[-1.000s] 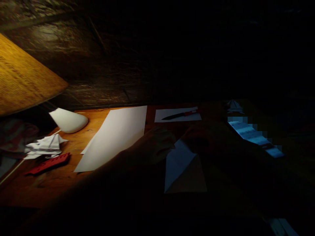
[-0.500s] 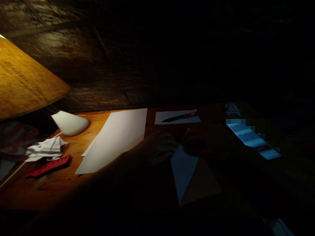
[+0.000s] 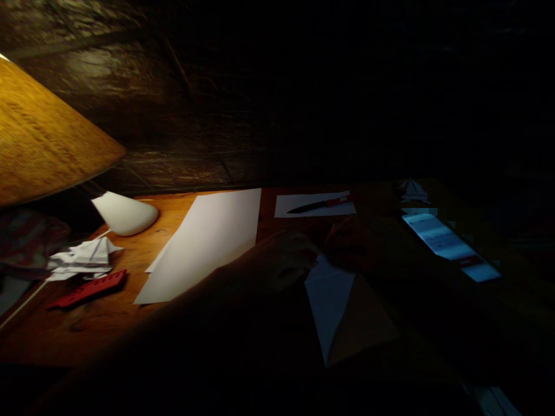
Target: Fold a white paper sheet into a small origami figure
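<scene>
A folded sheet of paper (image 3: 332,289) lies in shadow before me, its left flap pale blue and its right part darker brown. At its far corner my left hand (image 3: 292,260) has its fingers closed on the paper from the left. My right hand (image 3: 352,242) meets it there from the right, fingers bent down and pressed together at the same corner. Darkness hides most of the right hand and the exact grip. Just beyond the hands, a knife (image 3: 313,206) with a red handle rests on a small white paper (image 3: 282,209).
Large white sheets (image 3: 208,242) lie left of my hands. Further left are a lamp base (image 3: 125,215), its yellow shade (image 3: 47,138), folded paper (image 3: 84,260) and a red object (image 3: 89,290). A lit phone (image 3: 448,245) and another folded paper (image 3: 414,192) are at right.
The right hand's fingers have come down onto the paper's far corner, near the left hand's fingers. The folded paper appears slightly further right, along with a small shift of the view.
</scene>
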`<state>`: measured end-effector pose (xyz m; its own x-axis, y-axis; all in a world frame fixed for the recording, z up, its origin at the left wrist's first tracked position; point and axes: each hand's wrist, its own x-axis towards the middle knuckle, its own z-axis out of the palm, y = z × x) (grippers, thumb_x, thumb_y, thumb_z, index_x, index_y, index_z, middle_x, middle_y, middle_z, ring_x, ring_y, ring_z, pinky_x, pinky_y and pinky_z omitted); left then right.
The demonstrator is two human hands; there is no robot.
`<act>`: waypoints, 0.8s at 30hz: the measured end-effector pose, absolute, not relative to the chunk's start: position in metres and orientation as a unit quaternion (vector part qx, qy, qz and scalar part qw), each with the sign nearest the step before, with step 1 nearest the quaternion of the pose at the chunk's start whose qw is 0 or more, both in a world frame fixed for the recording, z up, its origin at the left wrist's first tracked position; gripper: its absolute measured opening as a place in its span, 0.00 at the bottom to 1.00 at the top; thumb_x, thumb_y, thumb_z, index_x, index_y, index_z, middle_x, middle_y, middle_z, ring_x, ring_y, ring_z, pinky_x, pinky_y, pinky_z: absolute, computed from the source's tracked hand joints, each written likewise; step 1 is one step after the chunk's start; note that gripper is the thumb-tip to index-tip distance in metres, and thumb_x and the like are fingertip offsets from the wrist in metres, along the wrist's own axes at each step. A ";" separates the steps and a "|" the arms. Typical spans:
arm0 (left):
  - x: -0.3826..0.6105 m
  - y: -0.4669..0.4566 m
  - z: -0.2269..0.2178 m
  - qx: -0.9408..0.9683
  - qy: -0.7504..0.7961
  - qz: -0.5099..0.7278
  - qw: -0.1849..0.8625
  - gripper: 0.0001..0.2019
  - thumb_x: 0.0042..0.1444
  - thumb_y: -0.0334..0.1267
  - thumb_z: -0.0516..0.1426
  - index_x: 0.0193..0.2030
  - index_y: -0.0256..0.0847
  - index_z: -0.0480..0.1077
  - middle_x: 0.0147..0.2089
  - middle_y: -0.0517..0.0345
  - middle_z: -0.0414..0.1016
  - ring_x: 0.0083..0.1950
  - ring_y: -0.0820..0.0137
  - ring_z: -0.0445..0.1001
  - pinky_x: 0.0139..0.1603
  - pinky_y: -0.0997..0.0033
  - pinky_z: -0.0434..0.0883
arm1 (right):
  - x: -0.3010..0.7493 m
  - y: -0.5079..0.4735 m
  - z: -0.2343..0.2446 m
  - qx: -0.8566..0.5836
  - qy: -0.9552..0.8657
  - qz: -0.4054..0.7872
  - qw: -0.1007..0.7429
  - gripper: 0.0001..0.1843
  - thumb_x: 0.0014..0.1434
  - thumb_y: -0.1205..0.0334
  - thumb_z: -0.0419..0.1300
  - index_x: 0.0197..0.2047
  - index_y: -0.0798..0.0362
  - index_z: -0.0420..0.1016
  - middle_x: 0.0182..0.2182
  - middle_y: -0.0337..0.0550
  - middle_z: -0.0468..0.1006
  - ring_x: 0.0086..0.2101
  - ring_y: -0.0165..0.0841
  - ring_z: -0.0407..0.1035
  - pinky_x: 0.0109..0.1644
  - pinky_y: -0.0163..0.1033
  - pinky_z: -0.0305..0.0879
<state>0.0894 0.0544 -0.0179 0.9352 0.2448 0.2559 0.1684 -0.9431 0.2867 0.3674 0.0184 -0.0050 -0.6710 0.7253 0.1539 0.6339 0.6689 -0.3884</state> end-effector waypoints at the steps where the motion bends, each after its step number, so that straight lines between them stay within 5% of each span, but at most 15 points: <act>1: 0.089 0.055 -0.019 0.976 0.103 0.146 0.128 0.12 0.65 0.33 0.55 0.52 0.45 0.76 0.63 0.51 0.73 0.67 0.58 0.66 0.63 0.49 0.70 | 0.369 0.019 -0.006 -0.390 -0.898 0.139 0.146 0.13 0.67 0.58 0.59 0.51 0.47 0.82 0.51 0.45 0.81 0.50 0.42 0.71 0.55 0.50 0.65; 11: 0.094 0.051 -0.024 0.978 0.112 0.139 0.113 0.10 0.68 0.35 0.55 0.52 0.43 0.73 0.64 0.50 0.72 0.66 0.59 0.66 0.64 0.51 0.69 | 0.379 0.026 -0.019 -0.472 -0.875 0.021 0.105 0.20 0.67 0.54 0.56 0.58 0.50 0.78 0.55 0.51 0.76 0.53 0.48 0.67 0.56 0.55 0.63; 24: 0.096 0.048 -0.024 0.981 0.135 0.104 0.093 0.08 0.66 0.38 0.57 0.49 0.42 0.72 0.70 0.47 0.63 0.72 0.54 0.59 0.68 0.45 0.65 | 0.385 0.029 -0.022 -0.475 -0.876 0.006 0.089 0.27 0.64 0.49 0.59 0.63 0.50 0.73 0.59 0.51 0.73 0.56 0.53 0.66 0.57 0.59 0.64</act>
<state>0.0963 0.0485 -0.0243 0.9419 0.2849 0.1777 0.2462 -0.9459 0.2114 0.3848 0.0287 -0.0224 -0.5335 0.8324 0.1497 0.8304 0.5491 -0.0941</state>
